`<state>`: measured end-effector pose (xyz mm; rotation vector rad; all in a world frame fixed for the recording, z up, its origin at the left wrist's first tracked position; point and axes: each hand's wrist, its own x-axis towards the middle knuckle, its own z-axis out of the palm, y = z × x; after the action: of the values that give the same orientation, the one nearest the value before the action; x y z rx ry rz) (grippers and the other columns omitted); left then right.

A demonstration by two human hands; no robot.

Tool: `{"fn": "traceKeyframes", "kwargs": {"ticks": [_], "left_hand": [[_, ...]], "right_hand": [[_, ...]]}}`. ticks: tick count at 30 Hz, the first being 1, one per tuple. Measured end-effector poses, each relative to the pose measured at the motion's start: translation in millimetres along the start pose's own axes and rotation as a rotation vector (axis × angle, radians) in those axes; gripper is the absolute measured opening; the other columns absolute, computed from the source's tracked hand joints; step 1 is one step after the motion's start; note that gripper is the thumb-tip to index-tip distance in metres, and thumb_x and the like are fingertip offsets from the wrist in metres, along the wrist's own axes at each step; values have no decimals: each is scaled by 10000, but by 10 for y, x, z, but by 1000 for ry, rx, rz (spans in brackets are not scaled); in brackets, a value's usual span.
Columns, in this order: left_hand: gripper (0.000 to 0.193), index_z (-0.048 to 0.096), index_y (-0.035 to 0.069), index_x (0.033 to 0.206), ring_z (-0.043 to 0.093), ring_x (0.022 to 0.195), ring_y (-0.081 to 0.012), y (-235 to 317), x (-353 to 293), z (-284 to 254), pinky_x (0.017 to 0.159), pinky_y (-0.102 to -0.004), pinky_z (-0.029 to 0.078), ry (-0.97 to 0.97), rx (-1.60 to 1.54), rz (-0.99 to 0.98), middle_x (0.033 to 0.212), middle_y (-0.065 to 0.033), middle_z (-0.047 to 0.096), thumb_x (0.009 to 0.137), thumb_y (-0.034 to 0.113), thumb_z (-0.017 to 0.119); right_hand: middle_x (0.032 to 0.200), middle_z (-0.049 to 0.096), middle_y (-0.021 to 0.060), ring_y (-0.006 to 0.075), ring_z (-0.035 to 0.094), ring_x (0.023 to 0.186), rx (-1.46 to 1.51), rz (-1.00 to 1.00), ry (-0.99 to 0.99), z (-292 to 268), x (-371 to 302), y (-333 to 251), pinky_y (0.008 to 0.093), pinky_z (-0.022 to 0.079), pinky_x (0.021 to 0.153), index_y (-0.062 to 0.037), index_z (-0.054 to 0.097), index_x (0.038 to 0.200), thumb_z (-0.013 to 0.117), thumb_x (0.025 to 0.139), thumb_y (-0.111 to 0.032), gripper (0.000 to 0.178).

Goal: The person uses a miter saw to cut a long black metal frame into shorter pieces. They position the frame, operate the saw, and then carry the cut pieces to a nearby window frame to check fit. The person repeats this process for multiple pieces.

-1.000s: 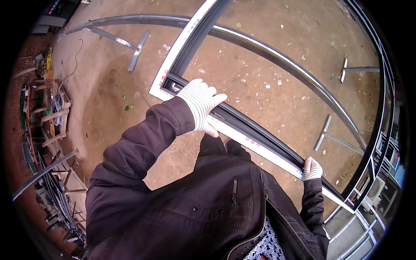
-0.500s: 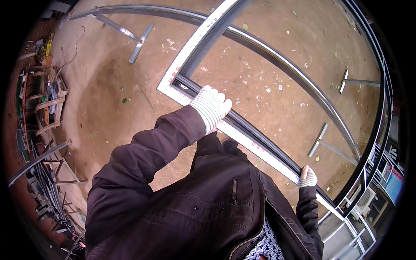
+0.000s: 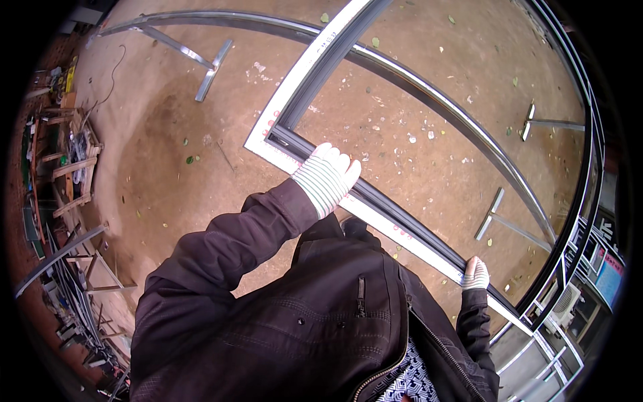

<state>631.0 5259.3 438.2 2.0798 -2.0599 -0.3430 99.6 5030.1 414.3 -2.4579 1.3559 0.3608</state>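
Note:
A large window frame point(image 3: 402, 218), dark on its inner side with white protective film along its outer face, slants across in front of my body. Near its left corner, my left hand point(image 3: 327, 175) in a white striped glove has its fingers wrapped over the dark profile. Farther right along the same side, my right hand point(image 3: 476, 273), also in a striped glove, is closed round the bar. The undersides of both grips are hidden.
Beyond the frame, a long metal rail point(image 3: 435, 100) rests on stands with T-shaped feet point(image 3: 214, 70). Wooden racks with scraps point(image 3: 77, 164) and metal lengths point(image 3: 74, 301) line the left. More metal frames point(image 3: 559, 321) stand at the right. Leaves and bits litter the brown floor point(image 3: 161, 134).
The frame's left corner and my left hand sit slightly lower in the picture. Both hands keep their hold; the surroundings have shifted slightly.

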Motion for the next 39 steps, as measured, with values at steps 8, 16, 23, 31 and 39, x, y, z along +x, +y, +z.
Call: {"fn": "traceKeyframes", "kwargs": {"ticks": [8,16,23,31,39], "left_hand": [[626,578,-10,1250,608,995,-316,-14,-20,-31,977,-461,442,-40,17,15,992,-146,607,733,280,780],[864,611,1,1262,667,959,-347,-211,213,-497,888,-445,518,-385,-113,124,997,-173,669,770,699,738],[723,747,29,1058,724,881,-385,-398,566,-553,807,-471,559,-741,-114,-109,879,-217,730,945,696,495],[731,766,77,1169,723,944,-394,-382,975,-548,885,-440,546,-975,-45,-211,967,-219,755,970,694,428],[670,754,26,1036,727,888,-407,-387,673,-308,835,-489,559,-601,145,-109,871,-267,726,942,634,489]], "right_hand": [[787,641,204,419,616,768,-2,56,31,-10,14,-52,510,471,726,-43,620,810,365,1066,-369,487],[745,642,244,442,634,736,108,235,-7,-11,9,-156,507,472,707,-23,642,797,384,1057,-453,565],[785,688,229,430,677,808,24,272,-50,-439,74,-689,492,515,749,-56,703,836,416,1039,-425,509],[853,734,215,386,722,897,0,411,-290,-692,213,-799,464,544,866,-81,795,962,305,1028,-587,708],[841,732,207,414,702,868,142,391,-258,-914,196,-741,470,547,847,-66,796,974,280,1029,-613,754]]}}
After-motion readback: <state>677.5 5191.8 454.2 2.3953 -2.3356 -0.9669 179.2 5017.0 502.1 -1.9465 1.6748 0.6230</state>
